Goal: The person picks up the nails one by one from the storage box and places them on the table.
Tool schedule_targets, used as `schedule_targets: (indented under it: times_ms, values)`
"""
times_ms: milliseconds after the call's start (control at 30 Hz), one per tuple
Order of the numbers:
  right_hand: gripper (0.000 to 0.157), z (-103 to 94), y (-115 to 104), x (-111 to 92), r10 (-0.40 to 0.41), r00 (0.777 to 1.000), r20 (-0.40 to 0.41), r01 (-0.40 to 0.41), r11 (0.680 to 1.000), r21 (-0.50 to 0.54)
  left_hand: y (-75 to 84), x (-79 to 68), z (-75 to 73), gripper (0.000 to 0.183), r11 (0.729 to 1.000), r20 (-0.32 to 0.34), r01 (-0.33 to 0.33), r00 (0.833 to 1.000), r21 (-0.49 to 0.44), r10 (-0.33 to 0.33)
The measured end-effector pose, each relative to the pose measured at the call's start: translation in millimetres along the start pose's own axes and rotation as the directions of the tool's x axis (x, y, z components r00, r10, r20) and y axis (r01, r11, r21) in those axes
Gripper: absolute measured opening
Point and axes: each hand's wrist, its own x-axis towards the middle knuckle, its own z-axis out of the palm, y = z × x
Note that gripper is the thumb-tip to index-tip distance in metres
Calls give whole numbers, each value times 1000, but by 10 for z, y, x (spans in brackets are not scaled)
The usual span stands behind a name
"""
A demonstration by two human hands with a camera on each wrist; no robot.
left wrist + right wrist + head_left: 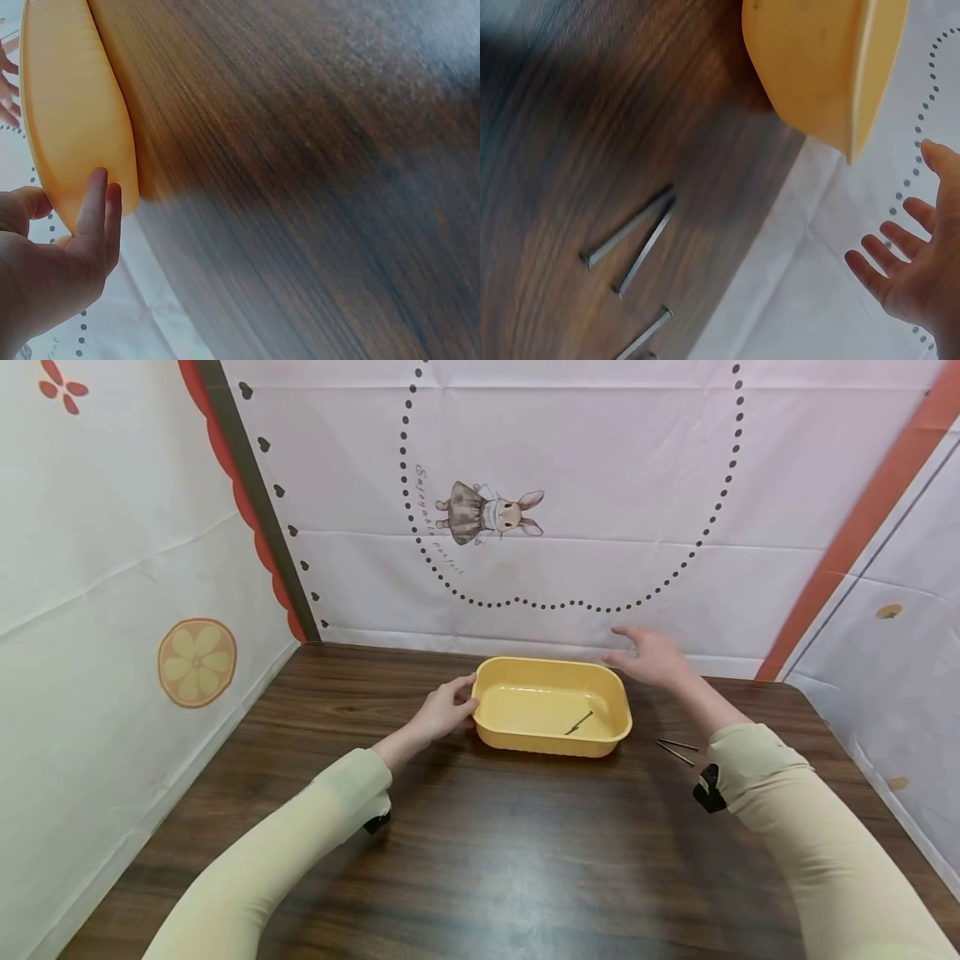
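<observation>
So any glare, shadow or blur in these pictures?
Head view: a pale sheen on the tabletop; left wrist view: whitish glare toward the top right; right wrist view: a dark shadow beside the yellow tray, with the upper left blurry.

The yellow tray (551,745) sits upright, at least 1 dark nail (582,721) inside; at least 3 grey nails (630,226) lie beside it.

Tray (551,746) on table (480,843), nails (628,225) inside and to its right.

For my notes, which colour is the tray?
The tray is yellow, clearest in the head view.
</observation>
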Motion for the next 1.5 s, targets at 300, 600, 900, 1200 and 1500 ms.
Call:
schedule_targets:
  times_ms: [300,600,900,1200,1500]
  values:
    - [56,191,-14,-44,27,999,22,-29,995,95,12,49,13,56,1000,-3,17,1000,16,-17]
    - [49,355,14,-57,58,998,-12,-55,982,182,105,130,-84,51,970,-72,-60,994,236,79]
    - [33,398,55,-74,88,995,-36,-77,969,235,356,203,-129,44,922,-101,-173,970,345,220]
    - [33,389,81,-125,133,989,-64,-115,967,229,589,295,18,38,865,24,-276,956,420,293]
    - [30,385,144,-221,147,985,-86,-122,962,243,698,345,267,35,764,191,-354,935,539,299]
